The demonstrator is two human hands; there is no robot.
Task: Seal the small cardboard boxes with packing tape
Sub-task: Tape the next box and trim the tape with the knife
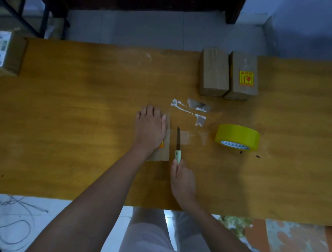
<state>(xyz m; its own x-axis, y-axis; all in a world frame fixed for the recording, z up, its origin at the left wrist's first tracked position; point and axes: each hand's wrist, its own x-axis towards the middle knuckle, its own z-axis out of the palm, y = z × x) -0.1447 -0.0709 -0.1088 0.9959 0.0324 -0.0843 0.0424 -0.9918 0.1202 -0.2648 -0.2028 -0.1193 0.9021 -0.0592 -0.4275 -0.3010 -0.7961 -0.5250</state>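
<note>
A small cardboard box [164, 147] lies at the middle of the wooden table [81, 118], mostly covered by my left hand [150, 129], which presses flat on its top. A strip of clear tape [192, 138] runs from the box rightward to the yellow tape roll [237, 137]. My right hand [182, 179] grips the pale green handle of a knife [178, 145], its dark blade pointing away from me across the tape just right of the box.
Two small cardboard boxes [214, 75] [242, 76] stand side by side at the table's far right; the right one bears a yellow sticker. Torn tape scraps [195, 112] lie between them and the roll. A larger labelled box [4, 53] sits at the far left edge.
</note>
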